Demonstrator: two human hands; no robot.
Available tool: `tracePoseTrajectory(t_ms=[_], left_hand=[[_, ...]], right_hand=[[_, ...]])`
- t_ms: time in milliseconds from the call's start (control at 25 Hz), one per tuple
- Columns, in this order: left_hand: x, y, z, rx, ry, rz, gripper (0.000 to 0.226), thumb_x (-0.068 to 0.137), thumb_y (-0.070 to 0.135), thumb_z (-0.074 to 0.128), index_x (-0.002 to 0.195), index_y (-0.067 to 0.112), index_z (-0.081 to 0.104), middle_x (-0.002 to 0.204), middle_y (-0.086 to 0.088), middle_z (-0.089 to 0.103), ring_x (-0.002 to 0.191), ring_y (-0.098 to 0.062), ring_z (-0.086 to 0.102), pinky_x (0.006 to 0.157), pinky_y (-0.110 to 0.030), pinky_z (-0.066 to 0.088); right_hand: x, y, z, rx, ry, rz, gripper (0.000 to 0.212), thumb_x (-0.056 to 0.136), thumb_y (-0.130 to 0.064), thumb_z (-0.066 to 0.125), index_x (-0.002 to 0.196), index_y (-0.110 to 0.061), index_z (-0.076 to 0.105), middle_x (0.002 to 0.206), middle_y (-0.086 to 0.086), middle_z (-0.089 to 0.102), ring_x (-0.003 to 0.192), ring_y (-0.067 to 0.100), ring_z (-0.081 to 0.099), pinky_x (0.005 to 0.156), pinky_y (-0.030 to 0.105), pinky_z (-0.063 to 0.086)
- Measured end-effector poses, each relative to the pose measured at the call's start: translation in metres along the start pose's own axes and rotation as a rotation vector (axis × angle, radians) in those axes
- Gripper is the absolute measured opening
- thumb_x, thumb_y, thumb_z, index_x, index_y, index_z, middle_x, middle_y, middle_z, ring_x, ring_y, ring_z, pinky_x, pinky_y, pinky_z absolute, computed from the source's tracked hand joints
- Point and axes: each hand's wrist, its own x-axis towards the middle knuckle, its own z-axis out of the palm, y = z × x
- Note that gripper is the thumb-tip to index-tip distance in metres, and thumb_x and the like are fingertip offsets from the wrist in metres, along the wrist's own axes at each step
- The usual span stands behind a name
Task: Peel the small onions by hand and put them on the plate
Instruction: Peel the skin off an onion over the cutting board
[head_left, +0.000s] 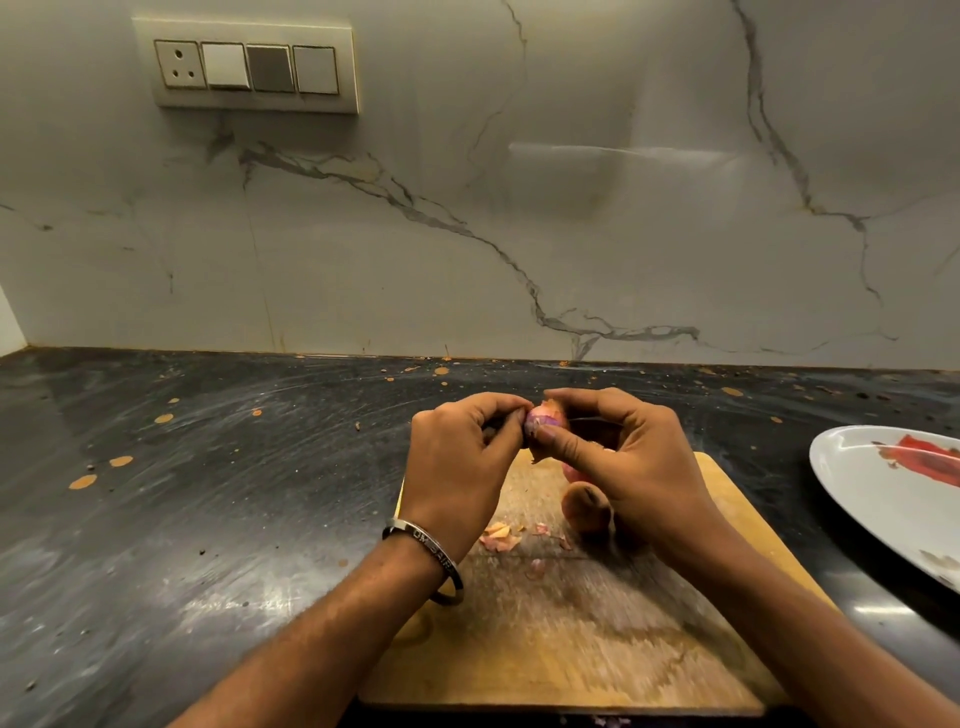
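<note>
Dark speckled stone counter (182, 493), glossy and scuffed, orange flecks across it. A switch panel (247, 65) sits on the veined marble-look wall (519, 208). Left hand (462, 457), metal bangle (426, 556) on its wrist, fingers curled, pinching the left end of a small onion (540, 423). The onion is held in the air above the far edge of a worn wooden cutting board (571, 649); purple flesh shows, papery skin partly on. Right hand (623, 462) grips the same onion, thumb across it. Peel scraps (498, 535) lie on the board. One more round onion (587, 512) sits under the right hand, maybe two, mostly hidden. White oval plate (883, 499) with red print sits on the counter at right, cut off by the frame.
</note>
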Motion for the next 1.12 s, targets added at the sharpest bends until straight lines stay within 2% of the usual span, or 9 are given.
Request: tracePoseTrajectory(t_ms=[160,280,400,600,720,880,960,1040,1120], left_hand=[[0.004,0.0,-0.002,-0.162,0.002,-0.122,0.014,0.091,0.009,0.067,0.1,0.017,0.075,0.083,0.011,0.072,0.075,-0.004,0.072,0.064,-0.019,0.059],[0.005,0.001,-0.004,-0.285,-0.023,-0.206,0.016,0.092,0.005,0.065,0.095,0.019,0.072,0.085,0.002,0.075,0.075,-0.009,0.074,0.064,-0.022,0.059],[0.005,0.001,-0.005,-0.229,-0.06,-0.244,0.015,0.094,0.007,0.063,0.093,0.02,0.07,0.081,0.0,0.074,0.069,-0.01,0.072,0.062,-0.024,0.059],[0.003,0.001,-0.005,-0.114,-0.119,-0.238,0.014,0.094,0.012,0.062,0.092,0.022,0.071,0.078,0.005,0.07,0.067,-0.008,0.069,0.06,-0.021,0.057],[0.003,0.003,-0.005,-0.005,-0.226,-0.229,0.026,0.094,0.009,0.053,0.083,0.025,0.07,0.071,0.001,0.068,0.065,-0.023,0.063,0.059,-0.037,0.054],[0.002,0.005,-0.005,0.067,-0.339,-0.219,0.033,0.1,0.021,0.045,0.074,0.027,0.063,0.057,0.01,0.056,0.05,-0.005,0.045,0.05,-0.022,0.034],[0.001,0.004,-0.005,0.119,-0.382,-0.185,0.032,0.103,0.03,0.045,0.076,0.027,0.061,0.063,0.01,0.055,0.053,-0.003,0.046,0.054,-0.023,0.033],[0.002,0.002,-0.005,0.135,-0.406,-0.156,0.019,0.101,0.033,0.051,0.092,0.025,0.066,0.078,0.012,0.06,0.067,-0.001,0.053,0.061,-0.018,0.039],[0.002,0.001,-0.005,0.136,-0.407,-0.133,0.016,0.097,0.035,0.058,0.105,0.025,0.069,0.09,0.015,0.065,0.082,-0.001,0.058,0.07,-0.015,0.046]], right_hand=[[-0.001,-0.002,0.0,0.091,-0.034,0.019,0.047,0.077,-0.027,0.077,0.122,-0.019,0.069,0.108,-0.003,0.076,0.101,0.008,0.072,0.085,0.022,0.058],[0.001,-0.001,-0.002,0.183,-0.011,0.083,0.041,0.082,-0.017,0.076,0.123,-0.019,0.068,0.107,-0.005,0.077,0.101,0.01,0.073,0.081,0.03,0.062],[0.002,0.001,-0.002,0.213,-0.001,0.128,0.043,0.079,-0.023,0.075,0.122,-0.022,0.069,0.107,-0.005,0.077,0.102,0.012,0.073,0.082,0.038,0.061],[0.008,0.001,-0.008,0.385,0.02,0.176,0.04,0.081,-0.019,0.069,0.121,-0.022,0.07,0.106,0.001,0.077,0.1,0.016,0.074,0.08,0.028,0.062],[0.009,-0.001,-0.01,0.405,0.004,0.178,0.039,0.079,-0.022,0.066,0.117,-0.024,0.072,0.108,0.002,0.076,0.101,0.016,0.073,0.079,0.026,0.061],[0.009,0.001,-0.01,0.368,0.027,0.218,0.03,0.084,-0.02,0.066,0.113,-0.021,0.074,0.107,0.002,0.077,0.1,0.016,0.074,0.081,0.032,0.063],[0.009,0.001,-0.01,0.366,0.035,0.226,0.031,0.081,-0.024,0.067,0.111,-0.021,0.074,0.106,0.002,0.077,0.099,0.016,0.074,0.078,0.028,0.062],[0.01,0.0,-0.011,0.378,0.034,0.22,0.033,0.079,-0.026,0.068,0.11,-0.02,0.074,0.105,0.002,0.077,0.099,0.016,0.074,0.075,0.024,0.06],[0.01,-0.001,-0.012,0.378,0.04,0.222,0.033,0.079,-0.026,0.068,0.11,-0.02,0.074,0.104,0.002,0.077,0.098,0.016,0.074,0.074,0.022,0.059]])
